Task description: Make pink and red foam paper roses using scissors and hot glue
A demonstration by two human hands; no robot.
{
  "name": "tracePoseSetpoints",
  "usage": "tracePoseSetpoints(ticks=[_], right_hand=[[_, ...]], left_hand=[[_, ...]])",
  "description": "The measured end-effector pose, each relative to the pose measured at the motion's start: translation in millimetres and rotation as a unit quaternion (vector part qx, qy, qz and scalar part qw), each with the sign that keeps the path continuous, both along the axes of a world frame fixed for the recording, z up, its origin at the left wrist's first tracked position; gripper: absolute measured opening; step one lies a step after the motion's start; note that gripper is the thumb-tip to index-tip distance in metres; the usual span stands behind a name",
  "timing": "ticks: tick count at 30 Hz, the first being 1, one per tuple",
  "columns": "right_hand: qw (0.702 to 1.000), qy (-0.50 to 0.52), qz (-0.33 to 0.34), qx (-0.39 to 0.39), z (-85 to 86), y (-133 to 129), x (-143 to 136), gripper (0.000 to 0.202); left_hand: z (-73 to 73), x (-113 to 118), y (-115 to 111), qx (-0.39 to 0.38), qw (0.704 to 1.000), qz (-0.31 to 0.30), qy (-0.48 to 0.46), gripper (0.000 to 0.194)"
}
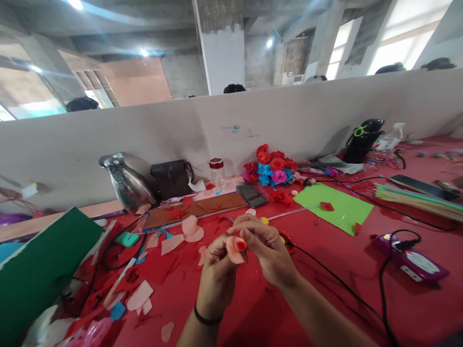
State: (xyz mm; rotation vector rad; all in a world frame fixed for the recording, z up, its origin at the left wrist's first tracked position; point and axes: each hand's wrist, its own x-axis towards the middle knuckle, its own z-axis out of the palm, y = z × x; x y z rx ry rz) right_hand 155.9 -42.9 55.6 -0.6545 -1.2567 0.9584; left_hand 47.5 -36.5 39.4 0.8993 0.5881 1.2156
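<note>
The paper flower (235, 249), a pale pink petal curled around a red centre, was held up over the red counter (343, 250) between both hands and made the middle of the clock. The left hand (219, 265) lay just beside it at about eight o'clock, its grip clamped on the flower with thumb and fingers, and a black band (206, 315) circled that wrist at seven. The right hand (266, 243) came in from three o'clock, its grip closed on the petal's edge, thumb pressed near the red centre. Loose pink petals (191, 230) lay near the left hand at ten o'clock, and another cut pink piece (140, 295) at eight. A dark green board (47, 270) leaned at nine. Farther off, a metal jug (130, 185) stood tilted in view at ten, a dark bag (171, 178) between ten and eleven, and a red-lidded jar (217, 176) short of twelve. A phone (253, 198) and a bunch of red, blue and magenta flowers (275, 168) sat toward one, a light green sheet (334, 207) between two and three, and a purple power strip (412, 262) at three.
</note>
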Motion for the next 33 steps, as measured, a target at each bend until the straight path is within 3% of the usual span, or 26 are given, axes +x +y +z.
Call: tracePoseSetpoints(ticks=[6, 9, 13, 19, 23, 27, 30, 33], right_hand=[[0.998, 0.011, 0.067, -0.01, -1.8, 3, 6, 0.032], [0.999, 0.03, 0.01, -0.001, -3.6, 1, 4, 0.033], [0.989, -0.047, -0.116, 0.083, -2.5, -9, 4, 0.033], [0.962, -0.125, -0.142, 0.196, -1.2, -25, 6, 0.028], [0.979, -0.085, -0.139, 0.121, -0.7, -20, 2, 0.032], [0.999, -0.018, -0.028, 0.012, 1.4, -9, 0, 0.04], [0.987, 0.144, 0.051, -0.044, 1.5, -3, 2, 0.047], [0.977, 0.205, 0.024, -0.057, -0.8, 0, 4, 0.046]], left_hand=[[-0.1, -2, 2, -0.003, 1.0, 0.005, -0.011, 0.026], [2.4, -2, 2, -0.013, 1.0, 0.005, -0.021, 0.025], [4.3, -3, 1, -0.008, 0.999, 0.02, -0.027, 0.021], [1.6, -4, 1, -0.039, 0.998, 0.036, -0.031, 0.014], [0.2, -2, 3, -0.023, 0.998, 0.033, -0.045, 0.015], [0.9, -3, 3, -0.002, 0.998, 0.018, -0.055, 0.016], [1.3, -5, 4, 0.002, 0.999, 0.007, -0.053, 0.015], [1.7, -6, 5, -0.005, 0.999, 0.002, -0.048, 0.013]])
